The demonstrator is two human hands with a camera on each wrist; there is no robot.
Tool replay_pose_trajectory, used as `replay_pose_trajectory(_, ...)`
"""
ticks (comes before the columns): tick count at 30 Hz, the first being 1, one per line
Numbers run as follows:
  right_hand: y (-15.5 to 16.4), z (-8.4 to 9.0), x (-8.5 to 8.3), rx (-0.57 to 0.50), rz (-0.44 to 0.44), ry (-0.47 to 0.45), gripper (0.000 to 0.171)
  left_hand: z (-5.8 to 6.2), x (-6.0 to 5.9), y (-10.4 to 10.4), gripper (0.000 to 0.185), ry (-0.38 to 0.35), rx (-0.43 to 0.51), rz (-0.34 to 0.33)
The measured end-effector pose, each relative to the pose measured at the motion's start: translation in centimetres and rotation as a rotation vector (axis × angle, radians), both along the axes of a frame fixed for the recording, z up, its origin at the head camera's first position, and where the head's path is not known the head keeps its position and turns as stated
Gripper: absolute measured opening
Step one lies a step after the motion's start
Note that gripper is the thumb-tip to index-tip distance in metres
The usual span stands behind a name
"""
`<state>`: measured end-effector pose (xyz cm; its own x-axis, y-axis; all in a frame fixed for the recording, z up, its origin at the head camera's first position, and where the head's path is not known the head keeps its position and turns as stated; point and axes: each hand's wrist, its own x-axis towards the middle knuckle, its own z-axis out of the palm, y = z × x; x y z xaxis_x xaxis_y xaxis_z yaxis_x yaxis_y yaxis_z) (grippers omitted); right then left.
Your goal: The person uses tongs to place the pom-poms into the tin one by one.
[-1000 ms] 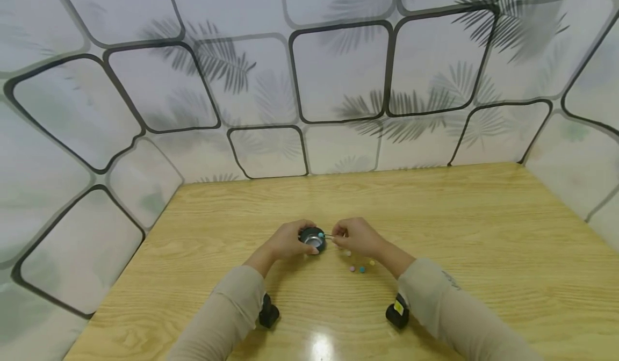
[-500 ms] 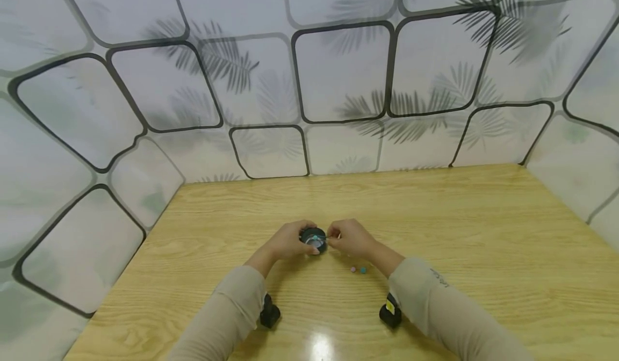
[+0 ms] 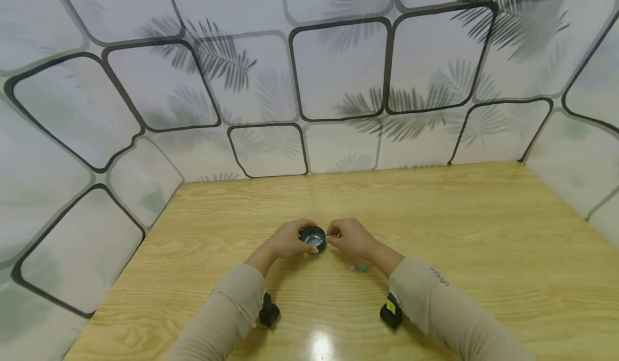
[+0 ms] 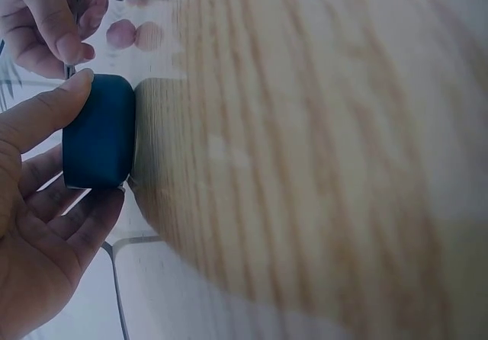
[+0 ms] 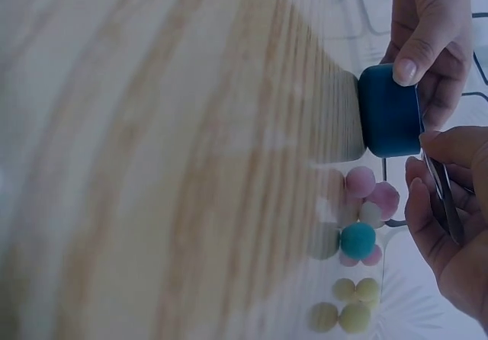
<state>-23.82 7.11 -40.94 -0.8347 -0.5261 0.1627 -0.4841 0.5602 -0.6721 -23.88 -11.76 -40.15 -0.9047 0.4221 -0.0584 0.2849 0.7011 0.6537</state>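
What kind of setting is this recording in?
Probably a staged tabletop booth, not a home: a wooden table enclosed by leaf-print panels, with only a small bowl and pompoms.

Desk (image 3: 435, 216): light wood-grain, glossy, w/ glare spot near front edge. Small bowl (image 3: 313, 238): matt dark-blue outside, shiny metal inside. Tweezers (image 5: 442, 195): thin polished metal. Pom-poms (image 5: 357, 239): soft, fuzzy, matt. Sleeves (image 3: 227, 312): beige cloth, matt.
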Motion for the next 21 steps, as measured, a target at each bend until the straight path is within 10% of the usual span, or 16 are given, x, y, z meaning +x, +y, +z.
replay_pose_trajectory(21, 2.3, 1.0, 0.1, -0.025, -0.066, -0.020, 0.012, 0.4, -0.2, -0.1, 0.060, -0.008, -0.001, -0.002)
